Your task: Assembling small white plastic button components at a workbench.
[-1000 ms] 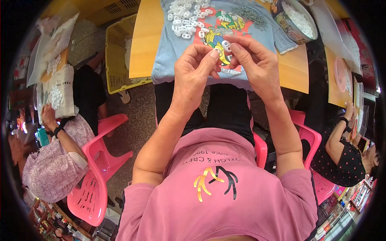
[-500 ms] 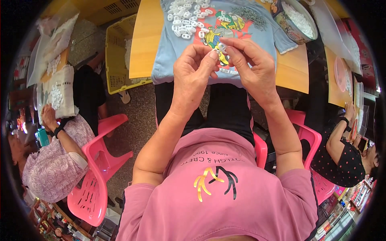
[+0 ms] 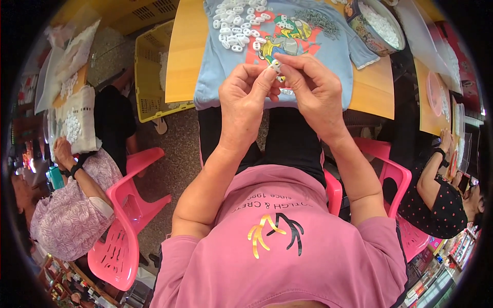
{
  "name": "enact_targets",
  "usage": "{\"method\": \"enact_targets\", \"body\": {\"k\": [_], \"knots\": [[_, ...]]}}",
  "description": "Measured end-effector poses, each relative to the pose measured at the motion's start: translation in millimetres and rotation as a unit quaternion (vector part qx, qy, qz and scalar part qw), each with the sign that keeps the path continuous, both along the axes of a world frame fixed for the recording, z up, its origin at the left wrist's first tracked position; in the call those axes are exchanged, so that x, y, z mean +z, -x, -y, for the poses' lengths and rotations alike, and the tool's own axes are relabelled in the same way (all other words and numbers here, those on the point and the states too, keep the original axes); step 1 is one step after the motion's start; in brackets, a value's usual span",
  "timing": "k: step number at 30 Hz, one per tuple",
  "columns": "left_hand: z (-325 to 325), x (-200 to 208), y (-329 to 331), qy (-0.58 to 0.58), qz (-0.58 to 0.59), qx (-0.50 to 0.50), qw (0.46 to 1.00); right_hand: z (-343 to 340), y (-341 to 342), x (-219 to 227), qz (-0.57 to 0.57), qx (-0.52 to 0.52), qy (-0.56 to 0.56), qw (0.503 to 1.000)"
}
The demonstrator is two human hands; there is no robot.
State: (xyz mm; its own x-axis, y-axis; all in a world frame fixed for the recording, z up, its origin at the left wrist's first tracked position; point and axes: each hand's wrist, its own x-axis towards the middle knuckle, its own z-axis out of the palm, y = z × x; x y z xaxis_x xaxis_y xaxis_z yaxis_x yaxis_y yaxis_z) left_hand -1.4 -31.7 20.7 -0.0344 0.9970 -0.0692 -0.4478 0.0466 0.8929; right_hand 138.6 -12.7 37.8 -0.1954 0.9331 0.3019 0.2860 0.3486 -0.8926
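My left hand pinches a small white plastic piece between thumb and fingers, above the near part of a blue T-shirt spread over the table. My right hand closes on the same spot from the other side, thumb and forefinger meeting at the piece. Fingertips cover much of it, so I cannot tell whether one or two pieces are there. Beyond my left hand lies a loose heap of white oval two-holed plastic pieces. A pile of small grey metal parts rests at the shirt's far right.
A round tub of white pieces stands at the table's far right. Left of the table is a yellow crate. Pink chairs flank me, and people work with white pieces at both sides.
My right hand has moved slightly left, toward my left hand. The white bits that showed at both hands' fingertips now appear together at one spot.
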Motion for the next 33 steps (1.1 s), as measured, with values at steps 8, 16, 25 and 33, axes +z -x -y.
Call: {"method": "enact_targets", "body": {"k": [8,16,25,33], "knots": [[-3.7,-10.3,6.2,-0.024,-0.066,0.011,0.997,-8.6,4.3,-4.6,-0.152,0.024,0.163,0.975],[-3.9,-27.2,4.1,-0.104,-0.002,-0.044,0.994,-8.0,-1.7,2.7,-0.256,0.103,0.229,0.934],[1.4,-27.4,4.2,-0.129,0.107,-0.094,0.981,3.3,7.3,6.1,-0.327,0.132,0.284,0.892],[3.1,-35.0,1.3,-0.152,0.114,-0.048,0.981,14.6,23.4,-3.4,-0.343,0.101,0.238,0.903]]}}
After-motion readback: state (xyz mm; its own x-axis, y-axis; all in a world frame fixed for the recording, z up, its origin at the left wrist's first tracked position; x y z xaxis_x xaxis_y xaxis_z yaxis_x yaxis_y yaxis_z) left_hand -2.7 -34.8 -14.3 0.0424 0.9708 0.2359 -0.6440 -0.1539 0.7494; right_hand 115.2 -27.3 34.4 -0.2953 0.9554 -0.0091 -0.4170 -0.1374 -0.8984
